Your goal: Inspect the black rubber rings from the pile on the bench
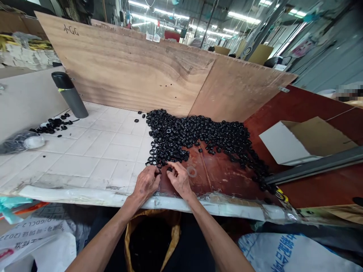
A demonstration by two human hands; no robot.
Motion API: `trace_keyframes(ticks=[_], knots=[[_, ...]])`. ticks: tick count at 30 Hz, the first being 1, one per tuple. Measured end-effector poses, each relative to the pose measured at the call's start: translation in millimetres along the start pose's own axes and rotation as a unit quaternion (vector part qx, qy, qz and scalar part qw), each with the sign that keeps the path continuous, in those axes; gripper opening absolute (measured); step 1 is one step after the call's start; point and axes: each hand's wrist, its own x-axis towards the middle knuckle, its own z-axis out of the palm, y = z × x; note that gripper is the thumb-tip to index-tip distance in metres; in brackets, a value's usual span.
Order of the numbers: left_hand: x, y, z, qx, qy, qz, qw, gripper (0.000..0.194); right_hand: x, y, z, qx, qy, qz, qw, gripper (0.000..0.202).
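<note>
A large heap of small black plastic rings (198, 132) lies spread over the worktable, up against the wooden back board. At the heap's near left edge, my left hand (146, 182) is closed, with a black ring pinched at its fingertips. Beside it, my right hand (180, 178) pinches a small black piece, seemingly another ring, between thumb and forefinger. The two hands are a short gap apart, just above the table. Below them, between my knees, an open yellow-edged sack (176, 238) has a dark inside whose contents I cannot make out.
A dark grey bottle (74, 99) stands at the back left, near loose black pieces (55, 124) and a plastic bag (18, 141). An open cardboard box (286, 141) and a grey metal bar (314, 165) are on the right. The table's padded front edge (85, 195) runs below my hands.
</note>
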Motion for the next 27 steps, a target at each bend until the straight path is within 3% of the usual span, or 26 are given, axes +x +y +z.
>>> trace_keyframes(ticks=[3, 6, 9, 12, 16, 20, 27], knots=[[0.8, -1.0, 0.2, -0.128, -0.004, -0.043, 0.991, 0.025, 3.7, 1.7, -5.3, 0.128, 0.011, 0.090, 0.988, 0.014], [3.1, -2.5, 0.7, -0.240, -0.005, -0.089, 0.967, 0.028, 5.0, 4.1, -4.5, 0.274, 0.029, 0.183, 0.944, 0.017], [5.4, -1.9, 0.3, -0.329, -0.012, -0.128, 0.935, 0.025, 4.7, 2.4, -2.0, 0.357, 0.015, 0.198, 0.913, 0.019], [7.1, 1.2, -1.7, -0.390, -0.027, -0.138, 0.910, 0.027, 4.7, -1.8, -1.9, 0.347, -0.003, 0.169, 0.923, 0.017], [8.3, 3.4, -3.3, -0.401, -0.029, -0.143, 0.905, 0.027, 4.6, -3.3, -1.3, 0.281, -0.011, 0.101, 0.954, 0.012], [7.6, 1.6, -0.9, -0.423, -0.022, -0.150, 0.894, 0.029, 3.1, -1.1, 2.6, 0.250, -0.019, 0.073, 0.965, 0.013], [6.1, -1.0, 2.7, -0.416, -0.014, -0.121, 0.901, 0.027, 1.4, -2.8, 3.1, 0.213, -0.032, 0.052, 0.975, 0.025]])
